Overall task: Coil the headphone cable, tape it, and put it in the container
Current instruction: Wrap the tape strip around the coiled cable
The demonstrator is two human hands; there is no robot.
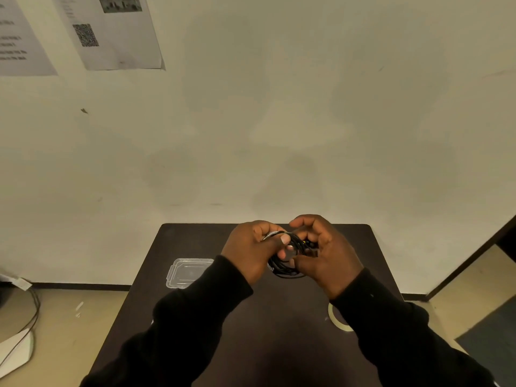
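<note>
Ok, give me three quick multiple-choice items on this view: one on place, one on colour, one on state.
1. Where is the clear plastic container?
A. on the table's left side
B. on the floor
C. in the right hand

2. What colour is the headphone cable?
A. white
B. black
C. red

3. What state is the cable in?
A. stretched straight
B. coiled, held by both hands
C. inside the container

Answers: 1 A, it lies on the dark table beside the left sleeve. 2 B, its loops show black. 3 B, left hand and right hand grip the coil.
</note>
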